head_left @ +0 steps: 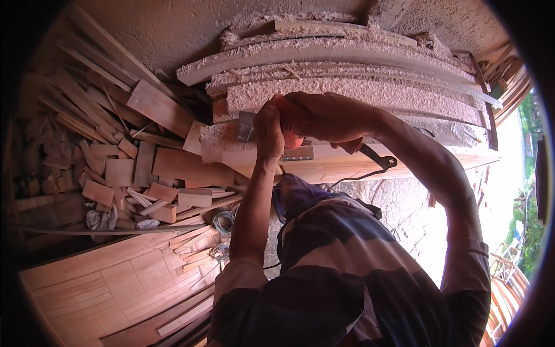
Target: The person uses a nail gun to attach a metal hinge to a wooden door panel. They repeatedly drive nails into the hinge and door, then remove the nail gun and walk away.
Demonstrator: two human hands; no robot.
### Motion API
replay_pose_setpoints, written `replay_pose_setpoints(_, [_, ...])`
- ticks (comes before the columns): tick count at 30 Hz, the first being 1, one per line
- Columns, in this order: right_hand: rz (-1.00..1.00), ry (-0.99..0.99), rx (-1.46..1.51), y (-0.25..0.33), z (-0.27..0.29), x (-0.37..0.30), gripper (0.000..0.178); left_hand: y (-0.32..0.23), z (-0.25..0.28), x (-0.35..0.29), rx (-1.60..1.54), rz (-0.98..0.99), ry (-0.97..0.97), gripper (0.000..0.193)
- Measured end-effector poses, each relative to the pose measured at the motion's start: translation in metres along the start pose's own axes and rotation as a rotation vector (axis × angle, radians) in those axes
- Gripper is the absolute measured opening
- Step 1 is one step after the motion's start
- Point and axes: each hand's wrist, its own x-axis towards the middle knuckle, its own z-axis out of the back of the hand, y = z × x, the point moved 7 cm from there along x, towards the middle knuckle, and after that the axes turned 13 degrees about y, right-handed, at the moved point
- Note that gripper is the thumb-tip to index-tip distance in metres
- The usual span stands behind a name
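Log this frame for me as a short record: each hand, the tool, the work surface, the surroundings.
Left hand: up against the orange tool, fingers partly hidden
Right hand: wrapped over the tool
Tool: orange, dark cord trailing near it
Work surface: pale board with a holed metal plate
Behind: stacked timber covered in shavings
Left side: heaped wood offcuts

The scene is lit by daylight from the right, where the ground is burnt out to white. The right hand is shaded, the leftmost offcuts are dimmed, and long boards are bowed by fisheye distortion within black corners.
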Motion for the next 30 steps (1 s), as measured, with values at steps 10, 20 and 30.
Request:
replay_pose_setpoints(10, [-0.048, 0.014, -0.012, -0.005, -0.005, 0.009, 0.055, 0.012, 0.006, -0.004, 0.013, -0.009, -0.041, 0.054])
replay_pose_setpoints(20, [-0.018, -0.020, 0.005, -0.004, -0.007, 0.010, 0.056, 0.017, 0.006, -0.004, 0.027, -0.003, -0.037, 0.059])
replay_pose_setpoints(30, [-0.069, 0.001, 0.037, -0.008, -0.010, 0.007, 0.050, 0.017, 0.007, -0.007, 0.074, 0.017, -0.044, 0.057])
